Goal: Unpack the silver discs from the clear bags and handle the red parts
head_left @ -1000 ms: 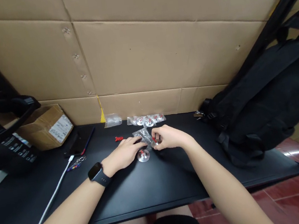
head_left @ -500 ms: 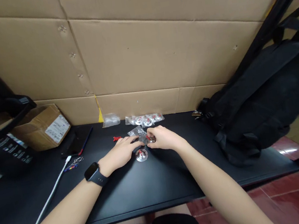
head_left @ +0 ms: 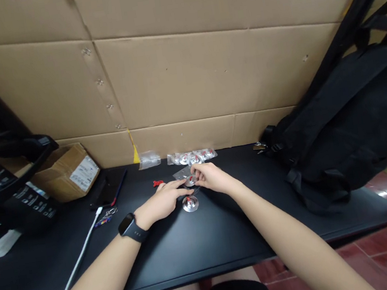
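Observation:
A small domed metal disc (head_left: pixel 190 181) with a red middle, much like a finger cymbal, sits in or under a clear plastic bag (head_left: pixel 180 173) between my hands. My left hand (head_left: pixel 165 199) lies palm down, its outstretched index finger touching the bag and its thumb apart. My right hand (head_left: pixel 211 178) pinches the bag's right side, thumb against fingers; its fingertips partly hide the bag. Just nearer to me, a bare metal disc (head_left: pixel 190 204) with a red middle rests on the black table (head_left: pixel 207 240). Red cord-like pieces (head_left: pixel 158 183) lie beyond my left hand.
Several bagged discs (head_left: pixel 205 154) lie in a row by the cardboard wall (head_left: pixel 184 83), with clear bags (head_left: pixel 149 159) left of them. Leftward are a phone (head_left: pixel 109 191), white cable (head_left: pixel 81 256), keyring (head_left: pixel 106 217), and cardboard box (head_left: pixel 70 173). A black backpack (head_left: pixel 350 126) stands right.
My right fingers have moved off the disc to the bag's side, so more of the disc shows. The left hand stays beside the bag. The whole view has shifted slightly.

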Demonstrator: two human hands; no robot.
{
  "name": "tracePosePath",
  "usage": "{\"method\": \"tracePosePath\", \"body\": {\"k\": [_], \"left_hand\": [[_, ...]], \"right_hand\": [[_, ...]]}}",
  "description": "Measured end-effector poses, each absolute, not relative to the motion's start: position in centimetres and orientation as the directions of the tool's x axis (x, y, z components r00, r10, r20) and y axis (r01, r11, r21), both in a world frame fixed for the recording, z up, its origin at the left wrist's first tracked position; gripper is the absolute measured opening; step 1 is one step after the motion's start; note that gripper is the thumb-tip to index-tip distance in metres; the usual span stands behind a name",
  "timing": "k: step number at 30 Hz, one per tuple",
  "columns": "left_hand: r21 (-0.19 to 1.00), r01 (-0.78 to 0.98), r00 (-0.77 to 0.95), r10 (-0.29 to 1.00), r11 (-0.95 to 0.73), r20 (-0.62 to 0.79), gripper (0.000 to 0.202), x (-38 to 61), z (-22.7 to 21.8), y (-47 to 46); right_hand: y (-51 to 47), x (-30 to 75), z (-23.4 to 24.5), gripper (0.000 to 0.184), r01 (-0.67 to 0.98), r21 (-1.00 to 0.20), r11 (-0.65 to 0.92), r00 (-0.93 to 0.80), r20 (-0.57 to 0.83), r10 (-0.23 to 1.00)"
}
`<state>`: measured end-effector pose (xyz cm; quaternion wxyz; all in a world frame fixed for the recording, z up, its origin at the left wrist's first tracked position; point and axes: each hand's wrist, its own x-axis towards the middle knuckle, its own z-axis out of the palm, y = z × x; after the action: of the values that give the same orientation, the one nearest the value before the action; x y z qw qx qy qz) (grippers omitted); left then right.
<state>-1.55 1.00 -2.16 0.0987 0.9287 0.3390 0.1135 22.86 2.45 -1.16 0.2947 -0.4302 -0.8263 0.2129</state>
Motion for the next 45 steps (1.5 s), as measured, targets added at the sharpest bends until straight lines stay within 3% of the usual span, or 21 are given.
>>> {"method": "tracePosePath", "body": {"k": [5, 11, 15, 21, 27, 30, 32, 39, 42, 45], "left_hand": [[0.256, 0.595, 0.755, 0.639, -0.762, 0.147, 0.07, -1.8, -1.5, 1.1], [0.298, 0.567, 0.771, 0.622, -0.768, 0.134, 0.07, -1.6, -0.8, 0.9], [0.305, 0.577, 0.752, 0.639, -0.757, 0.162, 0.065, -1.7, -0.4, 0.8], [0.3, 0.673, 0.584, 0.735, -0.676, 0.344, 0.048, -1.9, -0.4, 1.3], [0.252, 0.731, 0.499, 0.748, -0.635, 0.437, 0.024, -1.3, -1.6, 2.3], [0.27, 0.735, 0.479, 0.758, -0.622, 0.442, 0.013, -1.4, -1.6, 2.5], [0.29, 0.731, 0.472, 0.764, -0.618, 0.44, 0.014, -1.5, -1.4, 2.6], [0.381, 0.768, 0.363, 0.84, -0.515, 0.404, 0.018, -1.8, -1.0, 2.7], [0.368, 0.782, 0.359, 0.847, -0.502, 0.393, 0.029, -1.7, -1.1, 2.8], [0.328, 0.806, 0.355, 0.846, -0.492, 0.397, 0.034, -1.5, -1.3, 2.8]], "right_hand": [[3.2, 22.0, -2.3, 0.034, 0.472, -0.693, 0.545, -0.464, 0.33, 0.822], [3.0, 20.9, -2.4, 0.023, 0.726, -0.411, 0.552, -0.356, 0.463, 0.812], [3.0, 20.8, -2.1, 0.025, 0.778, -0.346, 0.524, -0.342, 0.467, 0.815], [3.5, 23.5, -0.8, 0.014, 0.553, -0.512, 0.657, -0.472, 0.457, 0.754], [3.7, 24.4, -1.3, 0.038, 0.574, -0.5, 0.649, -0.561, 0.337, 0.756], [3.6, 23.7, -1.5, 0.02, 0.605, -0.508, 0.613, -0.505, 0.35, 0.789], [3.5, 23.4, -1.4, 0.004, 0.603, -0.523, 0.602, -0.48, 0.364, 0.798], [3.4, 22.8, -1.2, 0.009, 0.637, -0.603, 0.48, -0.349, 0.33, 0.877], [3.1, 22.0, -1.4, 0.004, 0.721, -0.538, 0.436, -0.265, 0.368, 0.891], [2.7, 21.4, -1.4, 0.017, 0.72, -0.427, 0.546, -0.323, 0.491, 0.809]]}}
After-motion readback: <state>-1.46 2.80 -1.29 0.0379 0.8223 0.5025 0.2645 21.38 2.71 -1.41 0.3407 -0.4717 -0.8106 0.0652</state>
